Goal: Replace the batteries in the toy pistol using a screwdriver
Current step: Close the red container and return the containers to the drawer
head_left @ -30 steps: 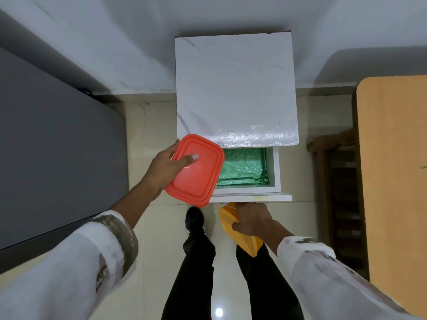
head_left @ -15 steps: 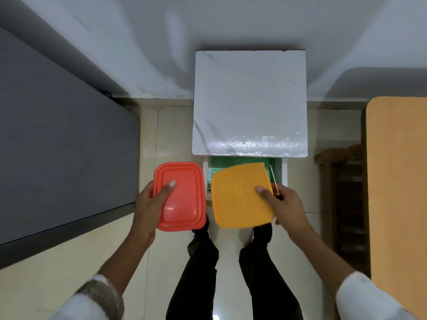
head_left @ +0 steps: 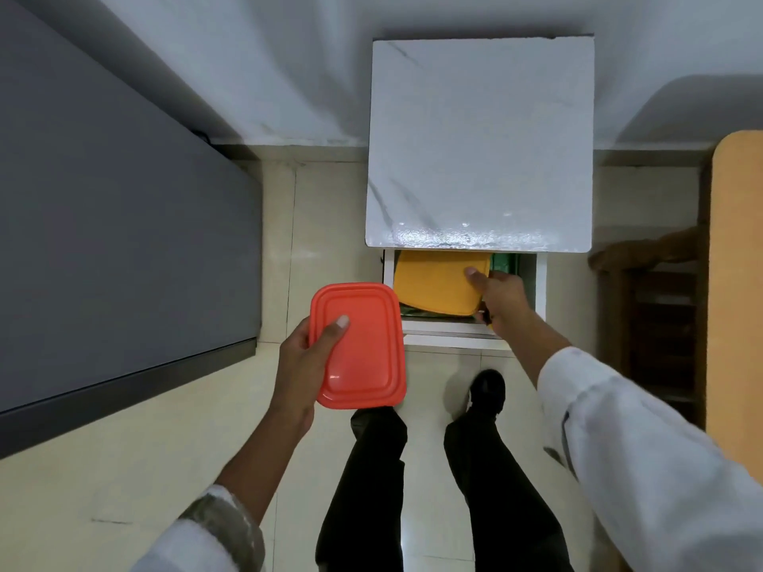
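Observation:
My left hand [head_left: 303,361] grips a red-orange lidded plastic box [head_left: 359,344] by its left edge, thumb on the lid, above the floor in front of the cabinet. My right hand [head_left: 501,301] reaches into the open white drawer [head_left: 541,291] and holds a yellow lidded box [head_left: 437,282], thumb on top. That box lies tilted inside the drawer, half under the cabinet top. A small dark object with an orange tip shows under my right hand; what it is I cannot tell. No toy pistol or batteries are visible.
A white marble-look cabinet [head_left: 479,146] stands against the wall, its drawer lined in green [head_left: 503,262]. A dark grey surface [head_left: 115,241] fills the left. A wooden tabletop [head_left: 739,282] and a chair [head_left: 656,307] stand at the right. My legs and shoes are on the tiled floor below.
My right hand has moved the yellow box forward from in front of the drawer down into it. My left hand has kept the red box, shifting slightly right.

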